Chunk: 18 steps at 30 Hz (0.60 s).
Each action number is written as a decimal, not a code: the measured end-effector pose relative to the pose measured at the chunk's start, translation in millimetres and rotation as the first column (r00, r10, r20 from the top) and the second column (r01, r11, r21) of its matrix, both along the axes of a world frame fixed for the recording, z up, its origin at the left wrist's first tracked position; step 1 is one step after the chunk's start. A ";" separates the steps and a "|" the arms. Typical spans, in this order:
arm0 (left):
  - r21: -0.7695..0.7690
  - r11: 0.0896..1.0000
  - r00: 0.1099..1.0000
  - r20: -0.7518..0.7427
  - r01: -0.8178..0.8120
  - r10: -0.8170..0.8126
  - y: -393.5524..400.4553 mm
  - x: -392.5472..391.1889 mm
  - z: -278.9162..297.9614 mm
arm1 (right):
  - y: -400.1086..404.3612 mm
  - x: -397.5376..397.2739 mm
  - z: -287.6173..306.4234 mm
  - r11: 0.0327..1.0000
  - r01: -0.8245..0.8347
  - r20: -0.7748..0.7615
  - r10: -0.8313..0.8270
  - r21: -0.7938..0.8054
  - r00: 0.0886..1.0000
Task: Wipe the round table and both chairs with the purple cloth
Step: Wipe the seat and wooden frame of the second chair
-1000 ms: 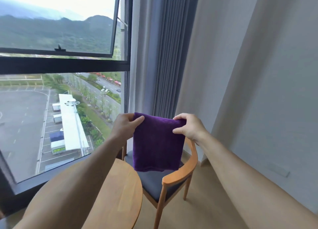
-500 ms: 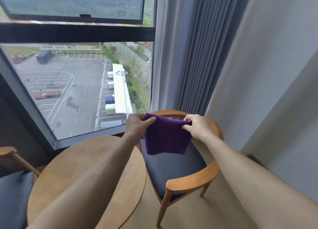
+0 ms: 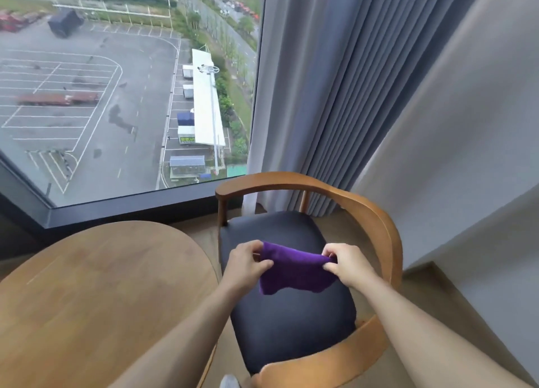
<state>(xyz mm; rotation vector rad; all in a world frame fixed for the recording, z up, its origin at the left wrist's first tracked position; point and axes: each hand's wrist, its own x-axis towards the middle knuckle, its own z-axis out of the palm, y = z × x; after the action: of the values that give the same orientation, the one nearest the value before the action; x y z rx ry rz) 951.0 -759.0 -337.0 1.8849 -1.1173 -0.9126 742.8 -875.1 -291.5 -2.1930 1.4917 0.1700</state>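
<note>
Purple cloth point(image 3: 294, 272), folded, held stretched between two hands above the dark seat cushion point(image 3: 291, 323) of a wooden armchair point(image 3: 376, 221). Whether the cloth's hanging lower edge touches the cushion cannot be told. Left hand point(image 3: 243, 263): thumb and curled fingers pinch the cloth's left upper corner. Right hand point(image 3: 345, 263): thumb and curled fingers pinch the right upper corner, the cloth's top edge running taut from one hand to the other. Both forearms reach in from the near edge of the view and converge over the seat.

Beyond the hands, the chair's curved wooden back rail arcs from the left around to the right of the right hand; its near armrest passes beneath the right forearm. Just left of the left hand stands the round table point(image 3: 96, 294), wooden top, its rim close beside the chair seat. Farther beyond the left hand is a large window point(image 3: 125, 90) with a dark frame, looking down on a car park. Beyond the right hand hang grey curtains point(image 3: 329, 96), and to the right of that hand is a pale wall point(image 3: 466, 142).
</note>
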 end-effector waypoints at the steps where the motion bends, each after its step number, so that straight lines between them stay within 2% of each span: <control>1: 0.017 1.000 1.000 0.001 -0.002 0.002 -9.4 2.0 -7.5 | -12.8 2.1 -9.3 1.000 -0.019 -0.007 0.019 0.019 1.000; 8: 0.137 0.990 0.991 0.125 0.039 -0.056 -54.9 23.4 -47.0 | -82.9 16.5 -61.4 0.942 -0.149 -0.046 0.170 0.301 0.984; 11: 0.240 0.971 0.982 0.177 0.019 -0.063 -85.1 34.6 -66.7 | -112.9 31.0 -81.7 0.913 -0.144 -0.019 0.163 0.382 0.986; 13: 0.286 0.957 0.983 0.182 -0.055 0.002 -115.4 45.1 -88.1 | -135.8 45.4 -105.1 0.942 -0.134 -0.011 0.144 0.307 0.989; 16: 0.336 0.915 0.963 0.222 -0.222 0.152 -161.3 61.6 -133.1 | -162.5 67.9 -153.2 0.993 -0.076 -0.048 0.080 0.087 0.996; 18: 0.357 0.893 0.940 0.296 -0.275 0.171 -179.3 62.1 -167.6 | -172.0 77.7 -189.5 0.990 -0.136 -0.064 0.139 0.048 0.988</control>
<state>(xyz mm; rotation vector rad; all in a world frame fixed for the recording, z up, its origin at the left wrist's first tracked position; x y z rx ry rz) 1013.1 -938.3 -504.6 2.4670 -0.8748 -0.8183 820.5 -1047.1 -481.0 -2.2757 1.3584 0.3214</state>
